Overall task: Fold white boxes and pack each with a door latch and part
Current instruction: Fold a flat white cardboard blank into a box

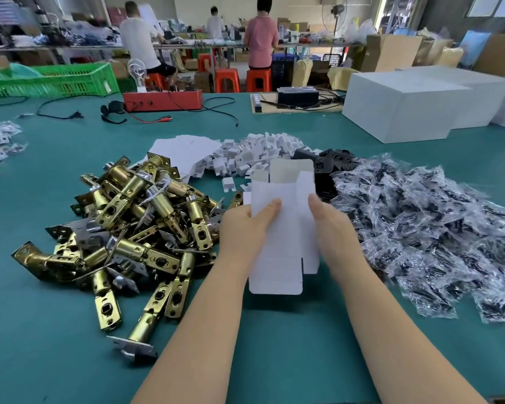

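Gripping the half-folded white box (280,228) above the green table (41,345): brass latch pile (129,228) left, left hand (245,225) and right hand (333,223) thumbs clamped on its face, bagged parts heap (435,228) right.

Landmark: the unfolded box (283,228), held above the table (274,339) between the left hand (245,225) and right hand (330,225). Left of the box: a heap of door latches (129,228). Right of it: a heap of bagged parts (435,228). Behind it: small folded inserts (254,156), with flat box blanks (184,150) behind-left. Far behind-right: large cartons (403,103).
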`<state>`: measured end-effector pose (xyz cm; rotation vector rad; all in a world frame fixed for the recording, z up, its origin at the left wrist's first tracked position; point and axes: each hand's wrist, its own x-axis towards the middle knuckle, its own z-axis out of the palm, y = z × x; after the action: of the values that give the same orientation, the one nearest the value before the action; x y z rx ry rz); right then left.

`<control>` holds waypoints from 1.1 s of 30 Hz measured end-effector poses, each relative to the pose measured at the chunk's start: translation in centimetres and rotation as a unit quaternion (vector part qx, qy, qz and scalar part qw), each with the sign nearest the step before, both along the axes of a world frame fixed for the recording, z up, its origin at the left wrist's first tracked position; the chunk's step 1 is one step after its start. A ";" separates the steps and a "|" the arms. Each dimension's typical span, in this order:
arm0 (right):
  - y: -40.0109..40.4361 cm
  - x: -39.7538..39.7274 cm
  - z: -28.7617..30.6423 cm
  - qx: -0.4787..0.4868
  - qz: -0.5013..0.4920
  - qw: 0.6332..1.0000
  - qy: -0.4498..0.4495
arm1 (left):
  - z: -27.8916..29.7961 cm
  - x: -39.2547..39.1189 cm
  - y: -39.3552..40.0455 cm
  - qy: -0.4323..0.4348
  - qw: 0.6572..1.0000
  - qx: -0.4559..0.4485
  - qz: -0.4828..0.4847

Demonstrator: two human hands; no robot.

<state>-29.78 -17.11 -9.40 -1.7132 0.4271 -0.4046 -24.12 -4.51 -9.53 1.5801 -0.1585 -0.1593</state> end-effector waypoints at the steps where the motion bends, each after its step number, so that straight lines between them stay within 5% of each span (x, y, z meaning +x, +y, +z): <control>1: 0.1 0.0 -0.2 -0.088 -0.023 0.996 0.000 | 0.0 -0.2 -0.1 -0.005 1.000 0.000 -0.005; 6: 0.3 0.2 -0.6 -0.199 -0.059 0.978 -0.002 | 0.6 -0.1 -0.1 -0.029 0.999 0.033 -0.011; 22: 0.3 0.0 -0.5 -0.213 -0.070 0.975 -0.004 | 1.0 -0.1 0.4 -0.018 1.000 -0.006 0.014; 29: -0.7 0.1 -0.4 -0.091 -0.162 0.982 -0.041 | 1.1 -0.8 0.3 0.007 0.992 -0.003 -0.124; 33: -0.8 0.1 -0.4 -0.064 -0.167 0.983 -0.045 | 0.9 -1.0 0.0 0.004 0.993 0.008 -0.119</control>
<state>-29.72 -17.87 -9.82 -1.7408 0.6370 -0.7640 -25.10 -4.48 -8.61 1.5733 -0.3406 -0.3535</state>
